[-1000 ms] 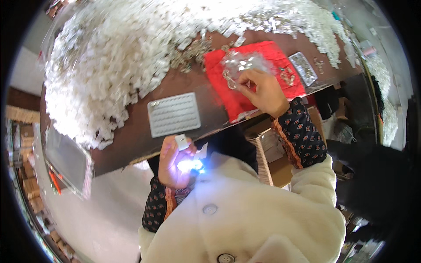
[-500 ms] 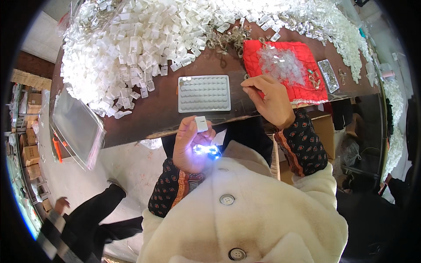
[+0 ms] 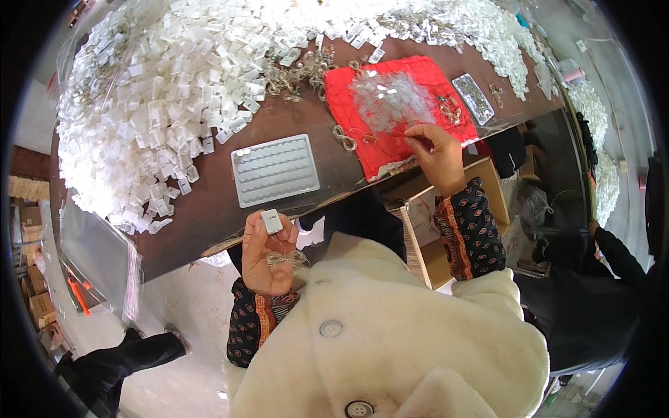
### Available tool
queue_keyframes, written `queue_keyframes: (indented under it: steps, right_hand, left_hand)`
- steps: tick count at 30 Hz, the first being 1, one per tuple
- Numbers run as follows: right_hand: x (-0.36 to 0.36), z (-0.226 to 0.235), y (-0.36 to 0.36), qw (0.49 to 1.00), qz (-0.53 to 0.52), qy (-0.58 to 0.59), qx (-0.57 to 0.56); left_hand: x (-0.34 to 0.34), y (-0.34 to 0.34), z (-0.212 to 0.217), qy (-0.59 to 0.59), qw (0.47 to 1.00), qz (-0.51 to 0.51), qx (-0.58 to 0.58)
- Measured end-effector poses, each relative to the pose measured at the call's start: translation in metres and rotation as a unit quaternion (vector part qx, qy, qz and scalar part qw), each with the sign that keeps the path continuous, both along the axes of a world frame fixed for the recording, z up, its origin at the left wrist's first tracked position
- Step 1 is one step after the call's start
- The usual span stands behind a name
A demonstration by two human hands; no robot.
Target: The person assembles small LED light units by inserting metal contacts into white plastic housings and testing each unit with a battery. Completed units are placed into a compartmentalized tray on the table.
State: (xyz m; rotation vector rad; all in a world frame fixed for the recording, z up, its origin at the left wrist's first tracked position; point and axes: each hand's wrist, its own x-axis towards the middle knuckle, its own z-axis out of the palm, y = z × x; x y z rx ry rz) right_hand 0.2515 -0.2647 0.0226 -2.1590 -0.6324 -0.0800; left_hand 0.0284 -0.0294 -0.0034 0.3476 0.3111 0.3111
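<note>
My left hand (image 3: pixel 267 259) is closed around a small white plastic battery case (image 3: pixel 271 221), held upright in front of the table edge. A coiled bundle of thin wire lights (image 3: pixel 287 259) hangs by the palm, unlit. My right hand (image 3: pixel 440 159) is over the near edge of a red quilted cloth (image 3: pixel 387 155), thumb and forefinger brought together; whatever is between them is too small to make out. Clear plastic tabs (image 3: pixel 390 101) lie heaped on the cloth just beyond those fingers. Between the hands, a white tray of round hollows (image 3: pixel 275 171) holds a few button cells (image 3: pixel 242 152).
A great heap of white cases (image 3: pixel 160 104) covers the table's left and far side. Tangled wire bundles (image 3: pixel 300 73) lie beside the cloth, and a small tray of metal parts (image 3: pixel 473 99) sits right of it. Plastic bags (image 3: pixel 101 251) hang over the left edge. A cardboard box (image 3: pixel 432 244) stands below.
The wire lights in my left hand have gone from glowing to dark. My right hand has moved right, from beside the tray to the red cloth. The view has turned rightward.
</note>
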Motion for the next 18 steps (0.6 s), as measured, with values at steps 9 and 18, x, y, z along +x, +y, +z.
queue_keyframes:
  steps: [9, 18]
  right_hand:
    - [0.008, -0.023, -0.003, 0.994, 0.013, -0.078, -0.076]
    - [-0.052, 0.015, 0.036, 0.982, 0.109, 0.099, 0.116]
  left_hand:
    - [0.005, -0.009, 0.005, -0.027, 0.999, -0.019, 0.041]
    - [0.002, -0.016, 0.006, -0.028, 0.999, -0.044, 0.011]
